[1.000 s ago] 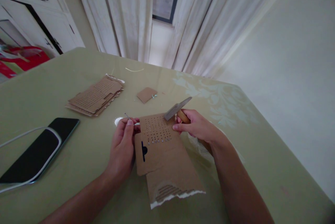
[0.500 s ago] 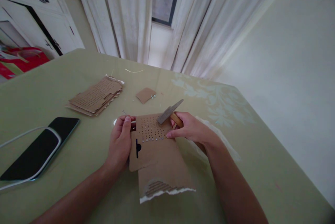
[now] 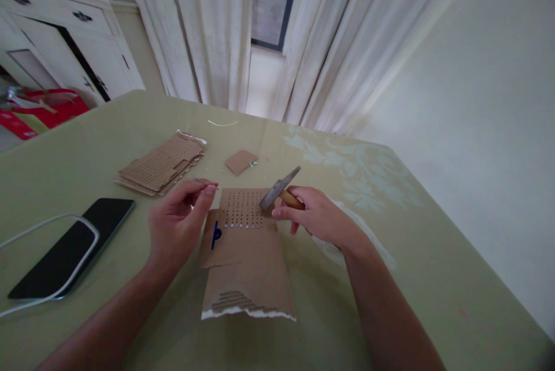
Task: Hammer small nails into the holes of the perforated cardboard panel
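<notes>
My right hand (image 3: 314,212) is closed around the wooden handle of a small hammer (image 3: 280,188). The hammer's metal head hangs over the right edge of a piece of cardboard (image 3: 249,249). Rows of small holes fill the upper part of that cardboard, with a line of pale dots along the lowest row. A slot with a dark blue half-round mark shows at its left, and its near edge is torn. To the left of the holes, my left hand (image 3: 180,218) is raised off the cardboard, thumb and forefinger pinching a thin, needle-like piece (image 3: 203,181).
A stack of perforated cardboard (image 3: 160,163) lies back left, and a small cardboard square (image 3: 241,161) sits beyond the hammer. A dark tablet-like device (image 3: 73,249) with a white cable (image 3: 93,232) is at left. Clear plastic (image 3: 364,232) lies beneath my right forearm.
My left hand has let go of the cardboard's left edge and moved left, still pinching the thin piece. The cardboard has shifted left and lies straighter. The hammer stays nearly in place.
</notes>
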A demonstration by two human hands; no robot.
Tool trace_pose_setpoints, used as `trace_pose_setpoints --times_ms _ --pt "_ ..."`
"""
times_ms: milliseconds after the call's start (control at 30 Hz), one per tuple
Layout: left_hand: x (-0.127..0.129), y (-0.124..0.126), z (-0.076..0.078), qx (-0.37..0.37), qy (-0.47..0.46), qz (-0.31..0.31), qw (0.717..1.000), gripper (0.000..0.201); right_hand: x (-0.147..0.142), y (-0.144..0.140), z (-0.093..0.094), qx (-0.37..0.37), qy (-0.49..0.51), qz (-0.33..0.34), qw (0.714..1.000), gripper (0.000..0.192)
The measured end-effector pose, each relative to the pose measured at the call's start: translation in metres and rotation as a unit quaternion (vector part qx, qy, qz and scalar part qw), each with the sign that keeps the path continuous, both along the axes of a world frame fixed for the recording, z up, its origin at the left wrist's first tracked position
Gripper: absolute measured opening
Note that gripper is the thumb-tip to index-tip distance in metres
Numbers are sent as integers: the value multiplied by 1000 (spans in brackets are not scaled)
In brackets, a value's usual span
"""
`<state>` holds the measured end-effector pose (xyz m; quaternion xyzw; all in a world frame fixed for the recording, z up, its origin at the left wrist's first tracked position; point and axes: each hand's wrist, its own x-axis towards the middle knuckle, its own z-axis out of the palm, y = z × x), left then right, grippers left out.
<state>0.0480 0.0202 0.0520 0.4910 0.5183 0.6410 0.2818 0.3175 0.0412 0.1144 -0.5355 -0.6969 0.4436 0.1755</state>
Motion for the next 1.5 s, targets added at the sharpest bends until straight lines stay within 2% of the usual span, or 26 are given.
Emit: trace_pose_setpoints --times_ms 100,233,367,467,600,800,1067,1233,1500 --pt "2 -12 8 32 64 -44 996 13 4 -1 7 25 -11 2 1000 34" --pt "8 -20 12 -23 154 -98 983 18 7 -3 13 49 -25 -5 998 36" --pt "14 -18 16 -45 162 -152 974 25 7 -5 16 64 -38 -9 997 36" --pt "17 -13 19 -53 205 -196 957 21 5 -5 17 72 -44 -9 996 38" --pt "20 -6 17 -30 245 -251 936 26 5 -5 17 69 -30 -19 997 39" --pt "22 -3 9 13 302 -256 918 24 7 -5 14 84 -29 -12 996 40" --pt "20 -4 9 35 315 -264 911 28 6 -5 12 84 -13 -13 996 44" --pt "21 -7 8 62 352 -271 894 32 5 -4 13 88 -21 -13 996 40" --pt "26 -10 14 6 339 -262 904 11 3 -13 30 147 -68 -19 987 31"
